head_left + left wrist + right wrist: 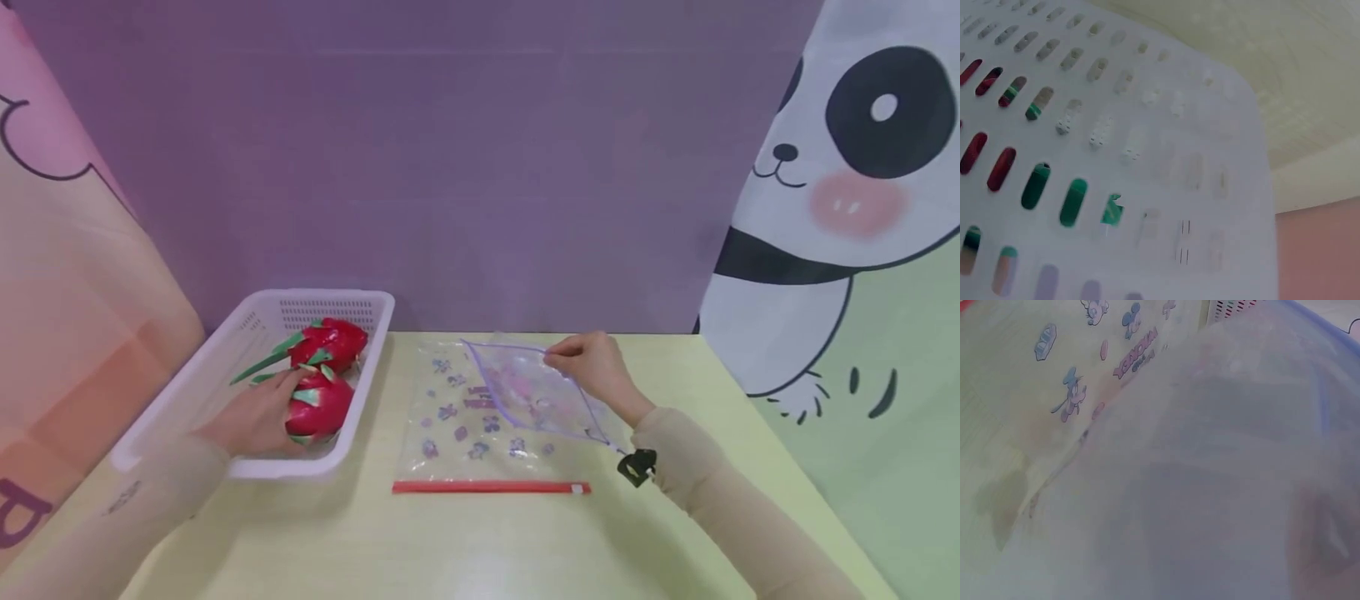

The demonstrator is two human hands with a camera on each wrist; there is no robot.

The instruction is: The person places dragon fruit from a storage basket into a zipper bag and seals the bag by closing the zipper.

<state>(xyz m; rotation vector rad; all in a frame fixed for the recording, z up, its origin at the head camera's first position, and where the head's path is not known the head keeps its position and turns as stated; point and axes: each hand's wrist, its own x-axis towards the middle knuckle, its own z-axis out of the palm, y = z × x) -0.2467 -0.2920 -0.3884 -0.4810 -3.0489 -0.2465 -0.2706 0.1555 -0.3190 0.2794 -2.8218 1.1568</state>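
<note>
While L hand (pixel 258 414) curls round the near dragon fruit (pixel 322 406) in the basket (pixel 378 350) at left, R hand (pixel 596 367) pinches the purple-rimmed bag (pixel 517 387) at right; IMO best hold it wide, w/ light tension.

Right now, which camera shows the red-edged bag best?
The head view: the red-edged bag lies on the table, its strip visible end to end, though the purple-edged bag overlaps it. The right wrist view catches only part, close up; the left wrist view shows none.
</note>
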